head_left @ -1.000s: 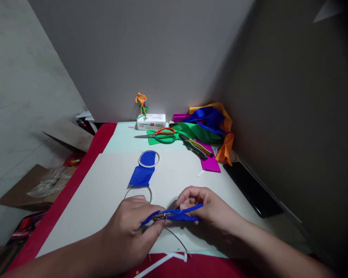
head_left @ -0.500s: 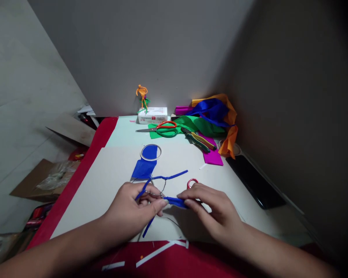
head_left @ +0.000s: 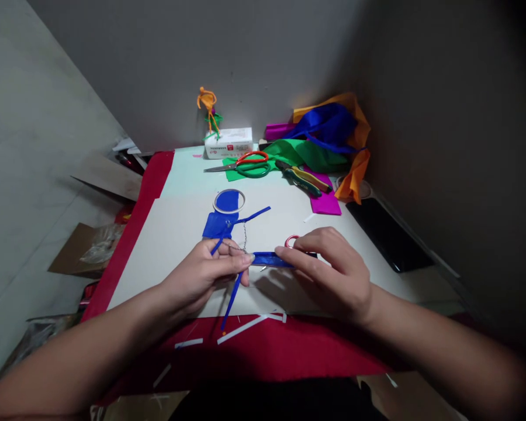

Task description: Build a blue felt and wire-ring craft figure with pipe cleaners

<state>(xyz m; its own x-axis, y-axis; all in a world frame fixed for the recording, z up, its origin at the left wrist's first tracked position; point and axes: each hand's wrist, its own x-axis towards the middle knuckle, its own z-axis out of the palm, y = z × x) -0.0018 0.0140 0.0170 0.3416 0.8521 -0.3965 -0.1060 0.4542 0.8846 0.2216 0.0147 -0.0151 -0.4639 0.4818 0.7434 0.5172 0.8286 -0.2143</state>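
Two hands hold a wire frame [head_left: 245,234] with blue-wrapped limbs low over the pale board [head_left: 158,263].
Both forearms reach in from the near corners, above red cloth [head_left: 311,345] littered with thin white slips [head_left: 241,329]; the left hand [head_left: 214,266] pinches the frame between thumb and fingers, while the right hand [head_left: 333,272] arches palm-down, fingertips on the blue strip [head_left: 267,259], its thumb's grip hidden; the frame's silvery wire is twisted and bare at the middle, its slender blue limbs splaying toward and away from the wearer; beyond lie smooth blue paper [head_left: 219,225] under a pale ring [head_left: 229,201], red-and-green-handled scissors [head_left: 245,164], pliers [head_left: 304,178] and an orange-and-green figure [head_left: 207,102] upright on a white box [head_left: 230,143].
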